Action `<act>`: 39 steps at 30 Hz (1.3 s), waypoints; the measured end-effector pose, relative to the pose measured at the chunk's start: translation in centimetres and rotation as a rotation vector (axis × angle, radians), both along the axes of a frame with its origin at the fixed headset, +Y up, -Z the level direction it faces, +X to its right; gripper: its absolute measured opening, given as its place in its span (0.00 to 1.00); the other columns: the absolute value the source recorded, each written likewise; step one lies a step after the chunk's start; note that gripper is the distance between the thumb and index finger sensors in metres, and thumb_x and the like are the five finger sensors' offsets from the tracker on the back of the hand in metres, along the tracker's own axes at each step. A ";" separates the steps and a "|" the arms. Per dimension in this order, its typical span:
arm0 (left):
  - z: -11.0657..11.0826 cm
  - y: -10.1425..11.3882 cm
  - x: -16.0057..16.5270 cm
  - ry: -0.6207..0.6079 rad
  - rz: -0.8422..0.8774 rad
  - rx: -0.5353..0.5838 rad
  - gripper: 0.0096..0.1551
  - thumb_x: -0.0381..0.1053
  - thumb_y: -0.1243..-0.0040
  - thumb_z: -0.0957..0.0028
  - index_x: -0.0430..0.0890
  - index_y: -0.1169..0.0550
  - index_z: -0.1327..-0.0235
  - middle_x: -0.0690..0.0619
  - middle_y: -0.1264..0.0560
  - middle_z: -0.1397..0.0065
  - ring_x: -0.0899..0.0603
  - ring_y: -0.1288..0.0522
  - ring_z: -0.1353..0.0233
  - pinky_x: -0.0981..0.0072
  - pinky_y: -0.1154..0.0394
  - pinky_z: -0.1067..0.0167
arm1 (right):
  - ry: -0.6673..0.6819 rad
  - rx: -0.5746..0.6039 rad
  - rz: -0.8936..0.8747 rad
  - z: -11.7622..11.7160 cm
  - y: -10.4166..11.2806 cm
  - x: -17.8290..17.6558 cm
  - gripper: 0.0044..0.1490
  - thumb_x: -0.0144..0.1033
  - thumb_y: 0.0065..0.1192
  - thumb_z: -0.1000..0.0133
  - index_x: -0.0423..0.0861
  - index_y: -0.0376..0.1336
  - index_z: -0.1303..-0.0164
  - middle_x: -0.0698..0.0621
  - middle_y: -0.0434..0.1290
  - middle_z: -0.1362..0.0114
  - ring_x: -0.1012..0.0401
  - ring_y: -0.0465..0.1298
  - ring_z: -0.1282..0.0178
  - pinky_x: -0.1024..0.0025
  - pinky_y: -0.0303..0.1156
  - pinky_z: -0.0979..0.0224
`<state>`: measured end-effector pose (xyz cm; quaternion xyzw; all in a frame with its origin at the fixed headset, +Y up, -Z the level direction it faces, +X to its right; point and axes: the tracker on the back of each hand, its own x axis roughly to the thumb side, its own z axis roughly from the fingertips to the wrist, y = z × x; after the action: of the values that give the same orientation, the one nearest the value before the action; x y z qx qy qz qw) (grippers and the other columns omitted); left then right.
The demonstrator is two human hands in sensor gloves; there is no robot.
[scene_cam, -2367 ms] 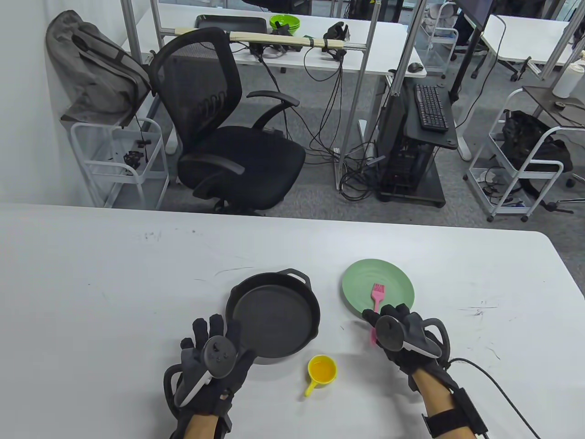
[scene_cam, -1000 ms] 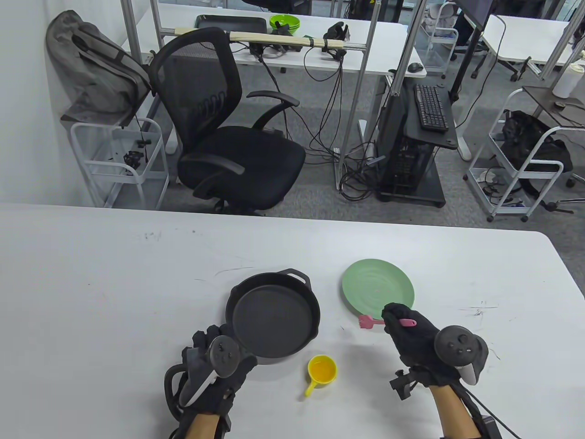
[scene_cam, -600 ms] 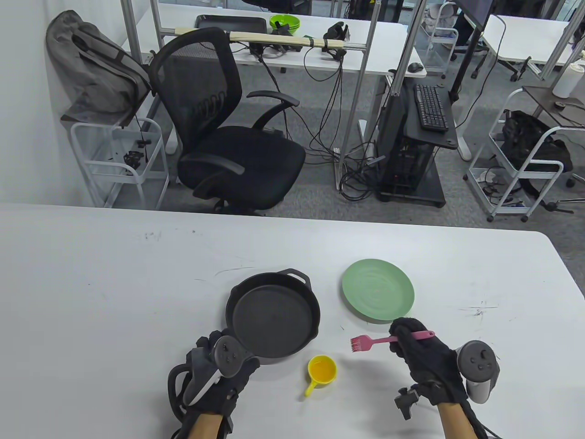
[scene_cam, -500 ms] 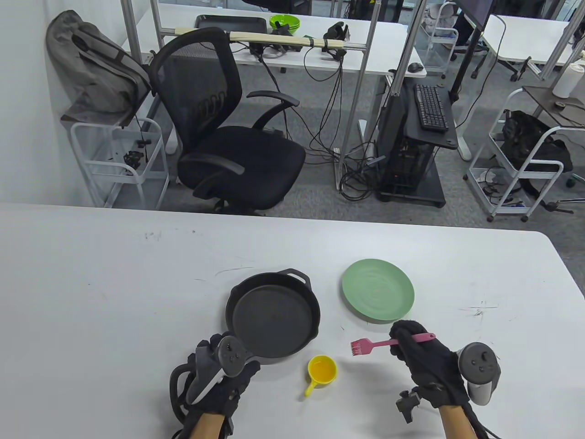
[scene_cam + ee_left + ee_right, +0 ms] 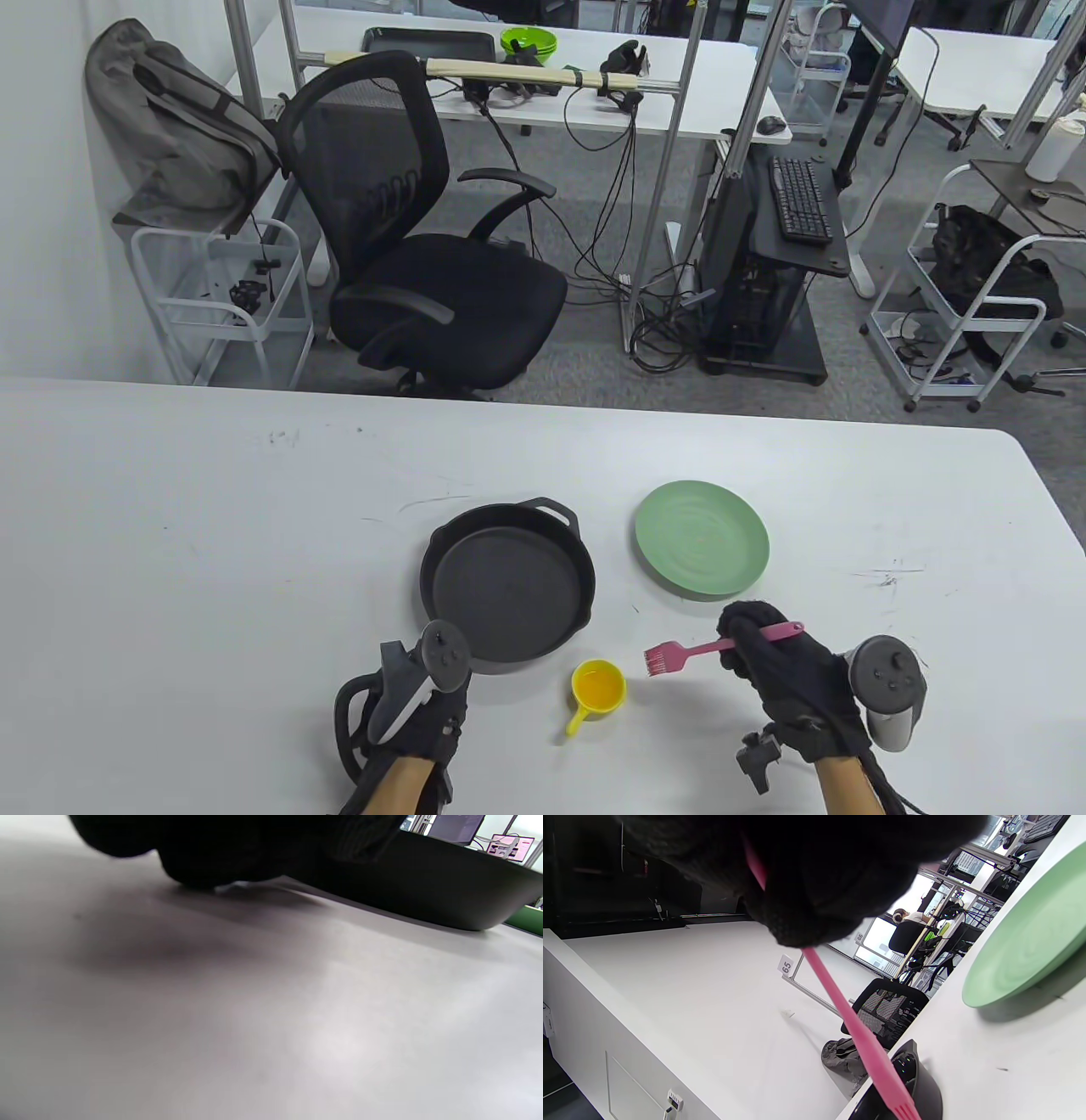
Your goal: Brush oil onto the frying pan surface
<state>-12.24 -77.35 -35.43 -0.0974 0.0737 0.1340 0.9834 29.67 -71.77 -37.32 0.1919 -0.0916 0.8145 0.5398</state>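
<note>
A black frying pan [image 5: 506, 586] sits on the white table; it also shows in the left wrist view [image 5: 424, 887]. My left hand [image 5: 428, 692] is at its near-left edge, turned on its side, fingers [image 5: 203, 853] curled around the pan's handle, which is hidden under the glove. My right hand [image 5: 764, 654] grips a pink brush [image 5: 679, 654] by the handle, bristles pointing left, just right of and slightly above a small yellow cup of oil [image 5: 599, 686]. In the right wrist view the brush [image 5: 865, 1043] slants down toward the pan [image 5: 916, 1086].
An empty green plate [image 5: 702, 548] lies right of the pan, beyond my right hand; it shows in the right wrist view too [image 5: 1022, 942]. The yellow cup's handle points toward the near-left. Office chair, carts and desks stand beyond the table's far edge.
My right hand lifted the brush off the green plate and carried it down and left toward the yellow cup. My left hand drew back and turned on its side at the pan's near edge.
</note>
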 end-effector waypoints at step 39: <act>1.9 4.4 -0.4 0.033 -0.082 0.245 0.36 0.61 0.34 0.44 0.37 0.23 0.33 0.53 0.15 0.62 0.49 0.18 0.73 0.57 0.21 0.73 | 0.030 -0.134 0.220 -2.7 -2.4 -6.7 0.24 0.52 0.57 0.34 0.48 0.68 0.38 0.44 0.83 0.54 0.58 0.80 0.63 0.76 0.78 0.65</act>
<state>-12.64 -72.97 -33.57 0.0286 0.0768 0.1035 0.9912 23.01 -74.16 -40.00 0.1767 -0.0072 0.8700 0.4603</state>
